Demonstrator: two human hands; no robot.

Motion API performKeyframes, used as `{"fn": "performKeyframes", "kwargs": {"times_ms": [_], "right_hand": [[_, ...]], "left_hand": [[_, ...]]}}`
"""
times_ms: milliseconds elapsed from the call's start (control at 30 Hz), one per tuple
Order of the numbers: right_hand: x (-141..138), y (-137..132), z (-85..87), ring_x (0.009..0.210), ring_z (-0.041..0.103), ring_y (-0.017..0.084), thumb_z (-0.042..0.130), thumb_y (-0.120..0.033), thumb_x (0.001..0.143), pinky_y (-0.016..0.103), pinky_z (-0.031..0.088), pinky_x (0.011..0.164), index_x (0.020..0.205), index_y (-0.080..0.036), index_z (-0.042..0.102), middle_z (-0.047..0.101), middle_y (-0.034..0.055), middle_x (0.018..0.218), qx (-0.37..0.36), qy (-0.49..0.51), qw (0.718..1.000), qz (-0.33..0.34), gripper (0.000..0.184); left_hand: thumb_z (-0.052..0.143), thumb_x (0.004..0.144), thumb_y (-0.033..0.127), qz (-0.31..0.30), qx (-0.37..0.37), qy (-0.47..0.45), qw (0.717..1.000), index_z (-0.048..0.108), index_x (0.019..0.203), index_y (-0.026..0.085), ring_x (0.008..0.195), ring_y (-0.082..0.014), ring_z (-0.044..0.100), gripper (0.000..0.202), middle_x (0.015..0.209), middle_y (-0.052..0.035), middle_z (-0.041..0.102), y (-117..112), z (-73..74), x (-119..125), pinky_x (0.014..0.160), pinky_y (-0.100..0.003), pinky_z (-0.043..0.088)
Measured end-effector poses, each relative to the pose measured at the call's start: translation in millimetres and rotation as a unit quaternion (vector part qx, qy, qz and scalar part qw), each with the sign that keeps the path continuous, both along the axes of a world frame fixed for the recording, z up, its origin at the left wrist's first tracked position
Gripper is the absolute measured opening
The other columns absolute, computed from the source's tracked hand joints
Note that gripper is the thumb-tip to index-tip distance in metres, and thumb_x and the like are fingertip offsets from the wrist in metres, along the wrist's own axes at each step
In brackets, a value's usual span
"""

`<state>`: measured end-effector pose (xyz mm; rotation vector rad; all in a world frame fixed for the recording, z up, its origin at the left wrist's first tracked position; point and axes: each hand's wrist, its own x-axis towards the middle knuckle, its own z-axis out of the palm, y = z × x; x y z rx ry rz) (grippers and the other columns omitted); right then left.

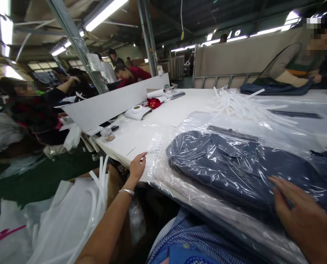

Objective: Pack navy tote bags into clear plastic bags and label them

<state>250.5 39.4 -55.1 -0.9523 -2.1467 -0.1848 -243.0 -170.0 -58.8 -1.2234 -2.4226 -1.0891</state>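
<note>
A folded dark navy garment (218, 161) lies in a clear, shiny plastic bag on the table in front of me. The bag's loose end (155, 156), with printed text on it, stretches left past the garment. My left hand (138, 167) has its thumb and fingers closed at the edge of this loose plastic; a metal bangle circles the wrist. At the right, my right hand (300, 214) rests against the bagged garment with its fingers stretched out. A dark flat strip (231, 132) lies along the garment's far side.
White strips (234, 104) lie piled beyond the garment. Farther left on the white table (179, 104) are a roll (137, 112) and a red item (153, 103). A carton with white plastic (67, 216) stands at lower left. Other people work across the table and behind a white board (116, 99).
</note>
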Motion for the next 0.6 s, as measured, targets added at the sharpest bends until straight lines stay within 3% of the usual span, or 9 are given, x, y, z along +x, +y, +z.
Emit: {"fn": "performKeyframes", "kwargs": {"times_ms": [67,133,267,400,500,600], "right_hand": [[-32,-13,20.4,0.112,0.065,0.026,0.048,-0.027,0.097,0.044,0.047,0.105,0.129,-0.022,0.062,0.069,0.0091,0.124,0.015,0.022,0.998,0.064,0.035],[-56,-22,27.5,0.115,0.064,0.024,0.050,-0.024,0.098,0.043,0.045,0.108,0.123,-0.021,0.064,0.069,0.0075,0.123,-0.001,0.015,0.993,0.114,0.029],[-70,-36,5.4,0.124,0.058,0.025,0.050,-0.024,0.099,0.050,0.038,0.113,0.126,-0.021,0.062,0.067,0.0074,0.129,-0.041,-0.061,0.987,0.143,0.030],[-58,-52,-19.9,0.135,0.049,0.031,0.051,-0.024,0.097,0.061,0.031,0.113,0.138,-0.022,0.054,0.057,0.0092,0.143,-0.085,-0.152,0.978,0.114,0.041],[-44,-67,-18.4,0.136,0.048,0.029,0.051,-0.022,0.098,0.058,0.030,0.115,0.137,-0.021,0.055,0.058,0.0091,0.141,-0.084,-0.121,0.983,0.106,0.039],[-31,-91,-12.7,0.129,0.055,0.024,0.054,-0.020,0.097,0.048,0.037,0.115,0.132,-0.020,0.059,0.065,0.0075,0.132,-0.081,-0.060,0.984,0.144,0.035]], "left_hand": [[0.050,0.092,0.024,-0.009,0.000,-0.003,1.000,0.071,0.111,0.015,0.097,-0.0239,0.071,0.030,0.113,-0.0114,0.074,3,8.0,-4,0.084,-0.038,0.061],[0.050,0.094,0.027,-0.047,0.010,0.014,0.999,0.070,0.115,0.019,0.101,-0.0228,0.070,0.029,0.116,-0.0087,0.073,10,15.8,12,0.090,-0.038,0.058],[0.051,0.097,0.027,-0.211,-0.003,0.088,0.973,0.064,0.126,0.027,0.113,-0.0202,0.066,0.032,0.123,-0.0046,0.070,27,20.2,70,0.101,-0.037,0.053],[0.054,0.096,0.027,-0.359,-0.070,0.132,0.921,0.063,0.129,0.026,0.121,-0.0225,0.062,0.034,0.131,-0.0060,0.066,47,5.4,109,0.105,-0.041,0.052],[0.053,0.096,0.025,-0.366,-0.062,0.120,0.921,0.062,0.129,0.025,0.127,-0.0240,0.057,0.034,0.135,-0.0075,0.063,51,-3.0,121,0.108,-0.044,0.049],[0.050,0.098,0.022,-0.323,-0.020,0.091,0.942,0.058,0.134,0.026,0.133,-0.0220,0.052,0.037,0.140,-0.0070,0.060,35,-1.5,130,0.113,-0.044,0.045]]}}
